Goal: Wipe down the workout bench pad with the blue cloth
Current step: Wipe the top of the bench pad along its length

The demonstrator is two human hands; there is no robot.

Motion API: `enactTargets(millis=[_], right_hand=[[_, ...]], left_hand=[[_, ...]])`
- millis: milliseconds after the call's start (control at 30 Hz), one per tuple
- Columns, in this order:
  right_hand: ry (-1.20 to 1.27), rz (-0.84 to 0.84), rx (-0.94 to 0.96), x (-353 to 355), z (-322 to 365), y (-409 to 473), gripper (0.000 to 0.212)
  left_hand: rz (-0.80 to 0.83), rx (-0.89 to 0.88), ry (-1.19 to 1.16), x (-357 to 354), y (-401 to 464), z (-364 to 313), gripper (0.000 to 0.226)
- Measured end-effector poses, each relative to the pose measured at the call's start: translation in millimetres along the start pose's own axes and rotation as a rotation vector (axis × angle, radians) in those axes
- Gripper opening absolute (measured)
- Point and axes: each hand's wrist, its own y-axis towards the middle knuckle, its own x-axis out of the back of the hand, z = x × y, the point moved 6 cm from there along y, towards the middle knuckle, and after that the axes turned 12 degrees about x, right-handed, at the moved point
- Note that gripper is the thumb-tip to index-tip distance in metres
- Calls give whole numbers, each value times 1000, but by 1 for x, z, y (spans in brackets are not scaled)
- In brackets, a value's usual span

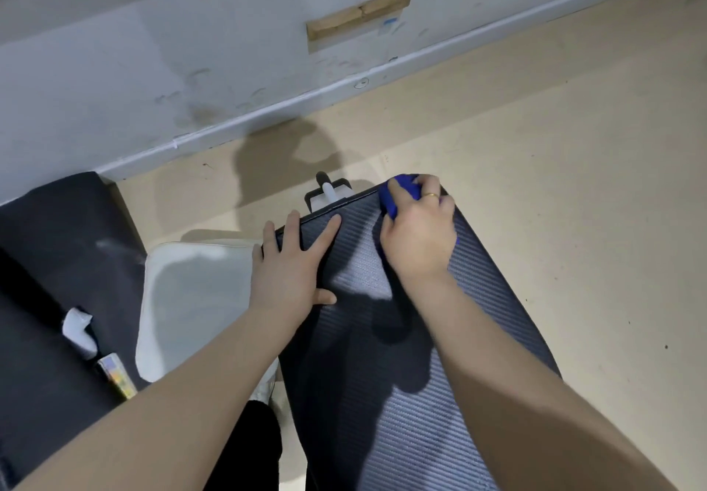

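We are bunching the soft, light blue cloth [401,194] under our right hand [419,236], fingers curled round it at the far right corner of the dark ribbed vinyl bench pad [478,299]; balled in the palm, it should be gliding easily over that firm, slightly slick cover. Our left hand [294,265] is lying flat, fingers straight, bracing the pad's far left edge. Around us, we are seeing a beige floor [574,146] and a scuffed white wall [153,50].

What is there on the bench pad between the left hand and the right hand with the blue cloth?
Nothing lies there. In the head view, only bare ribbed bench pad shows between the left hand, resting flat, and the right hand gripping the blue cloth.
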Motion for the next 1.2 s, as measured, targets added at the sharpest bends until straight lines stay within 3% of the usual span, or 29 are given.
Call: enactTargets(millis=[67,133,200,267,333,433,500,567,667,767,900,967,1200], right_hand=[[46,57,89,-9,31,-16,47],[87,150,231,-22,63,-35,47],[105,239,405,-30,84,-47,48],[89,303,508,-31,79,-40,47],[54,263,428,-26,65,-24,44],[42,57,93,-21,60,-20,42],[44,20,54,-35,88,-35,45],[91,56,144,-53,123,-54,47],[100,159,347,-66,151,-80,40],[90,212,441,-57,129,-76,41],[11,-2,-10,-23,51,-41,41],[-27,-61,-90,-22,52,-42,42],[72,95,262,-66,130,-116,41]], left_hand=[[-4,-23,-45,-1,0,6,114],[21,-48,-249,2,-1,16,115],[99,-58,-584,9,-3,30,98],[130,-36,-761,15,-6,48,73],[152,59,-854,9,-4,68,56],[259,221,-1162,-2,-4,82,43],[332,276,-1348,-3,-5,85,40],[431,303,-1485,-4,-8,87,29],[565,278,-1483,-10,-19,91,21],[630,91,-1347,-8,-31,85,31],[604,8,-1293,-14,-31,86,45],[588,31,-1325,-20,-28,88,45],[524,227,-1411,-40,-30,94,44]])
